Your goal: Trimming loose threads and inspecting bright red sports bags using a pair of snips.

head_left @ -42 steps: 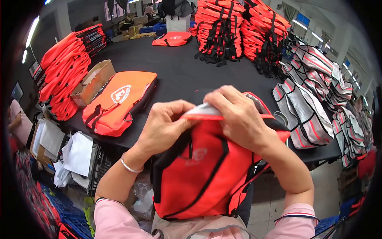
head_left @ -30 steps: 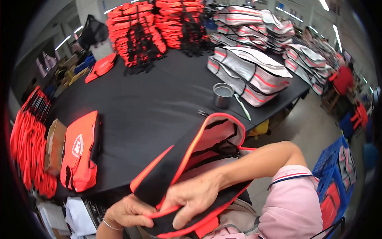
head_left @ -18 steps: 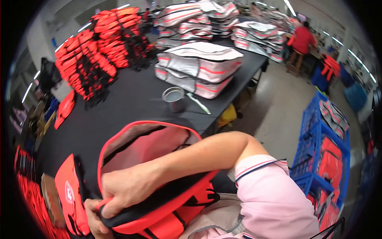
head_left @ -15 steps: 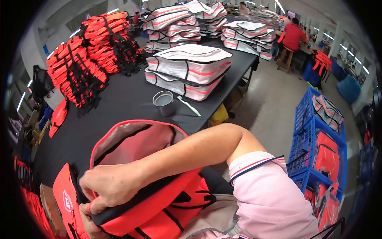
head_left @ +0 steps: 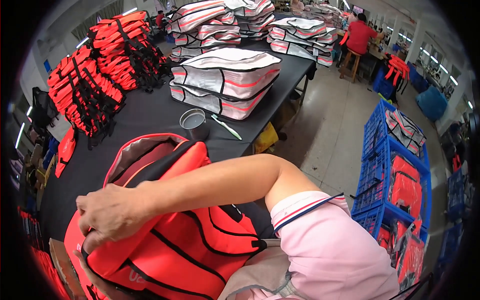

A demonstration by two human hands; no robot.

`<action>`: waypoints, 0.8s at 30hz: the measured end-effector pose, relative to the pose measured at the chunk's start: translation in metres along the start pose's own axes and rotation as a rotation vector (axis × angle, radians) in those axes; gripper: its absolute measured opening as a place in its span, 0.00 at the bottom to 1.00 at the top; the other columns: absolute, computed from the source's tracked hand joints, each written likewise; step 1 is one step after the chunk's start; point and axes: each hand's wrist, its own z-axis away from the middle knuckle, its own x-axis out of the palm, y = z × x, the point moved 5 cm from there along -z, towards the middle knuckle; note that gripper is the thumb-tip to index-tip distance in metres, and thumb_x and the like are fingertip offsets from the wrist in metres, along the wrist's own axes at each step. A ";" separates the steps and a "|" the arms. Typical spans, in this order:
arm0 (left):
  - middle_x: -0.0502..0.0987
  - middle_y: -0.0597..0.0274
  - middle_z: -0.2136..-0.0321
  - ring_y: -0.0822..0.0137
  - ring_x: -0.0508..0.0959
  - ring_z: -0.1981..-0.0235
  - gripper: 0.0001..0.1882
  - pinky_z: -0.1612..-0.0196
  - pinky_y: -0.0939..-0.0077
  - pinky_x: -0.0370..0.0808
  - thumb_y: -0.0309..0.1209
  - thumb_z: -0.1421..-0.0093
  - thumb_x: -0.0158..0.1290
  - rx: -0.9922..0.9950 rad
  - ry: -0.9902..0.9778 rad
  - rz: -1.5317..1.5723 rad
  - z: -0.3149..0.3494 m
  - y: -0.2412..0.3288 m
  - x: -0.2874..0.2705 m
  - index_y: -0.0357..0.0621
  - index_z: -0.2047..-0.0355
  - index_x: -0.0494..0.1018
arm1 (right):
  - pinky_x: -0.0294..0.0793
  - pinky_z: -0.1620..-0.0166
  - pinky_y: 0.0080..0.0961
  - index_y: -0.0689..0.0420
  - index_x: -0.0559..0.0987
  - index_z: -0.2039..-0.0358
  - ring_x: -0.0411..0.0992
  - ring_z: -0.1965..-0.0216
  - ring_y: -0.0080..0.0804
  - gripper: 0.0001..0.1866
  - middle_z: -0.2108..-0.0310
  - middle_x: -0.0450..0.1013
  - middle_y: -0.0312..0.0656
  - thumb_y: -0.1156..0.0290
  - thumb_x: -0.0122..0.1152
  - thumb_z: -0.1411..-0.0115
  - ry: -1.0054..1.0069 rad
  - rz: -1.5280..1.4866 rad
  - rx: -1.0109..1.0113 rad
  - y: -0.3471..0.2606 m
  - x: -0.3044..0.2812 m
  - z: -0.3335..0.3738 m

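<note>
At the near edge of a black table (head_left: 150,112), a red bag (head_left: 185,232) was gripped by the curled fingers of the right hand (head_left: 112,212); whether the partly hidden left hand (head_left: 92,275) was closed could not be told. Beyond, a grey cup (head_left: 196,131) was set beside a slim brush (head_left: 227,128)

Cool, even light is filling the workroom, coming from white fluorescent tubes (head_left: 454,80) that are glaring along the ceiling at the upper right, with another slim white tube (head_left: 20,135) shining at the far left. The orange-red fabric bag (head_left: 192,240) is glowing vividly, its folds holding only soft shadows, while the pale pink fabric sleeve (head_left: 330,240) is catching plenty of brightness. Clear plastic wrapping (head_left: 411,257) is glinting at the right. Deeper shadow is gathering beneath the black cloth-covered table (head_left: 150,120). The fisheye view is bowing straight edges, black is swallowing the corners, and the distance is looking soft.
</note>
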 end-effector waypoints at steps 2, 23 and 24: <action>0.67 0.53 0.41 0.64 0.67 0.40 0.30 0.35 0.66 0.60 0.47 0.29 0.37 0.266 0.222 -0.752 -0.007 -0.003 0.000 0.35 0.38 0.62 | 0.76 0.62 0.40 0.58 0.80 0.65 0.74 0.64 0.46 0.27 0.66 0.72 0.46 0.43 0.60 0.44 0.053 0.226 -0.105 0.003 0.006 0.016; 0.71 0.71 0.72 0.79 0.68 0.69 0.18 0.61 0.84 0.67 0.39 0.28 0.43 0.269 0.176 -0.664 0.009 0.027 0.028 0.40 0.69 0.72 | 0.74 0.52 0.33 0.44 0.79 0.51 0.72 0.50 0.40 0.19 0.56 0.74 0.41 0.50 0.50 0.36 -0.393 0.392 0.349 0.057 -0.065 0.049; 0.71 0.71 0.72 0.79 0.68 0.69 0.18 0.61 0.84 0.67 0.39 0.28 0.43 0.270 0.193 -0.674 0.014 0.030 0.025 0.40 0.69 0.72 | 0.74 0.51 0.33 0.44 0.78 0.50 0.72 0.50 0.39 0.18 0.55 0.74 0.40 0.52 0.50 0.35 -0.398 0.428 0.380 0.072 -0.065 0.061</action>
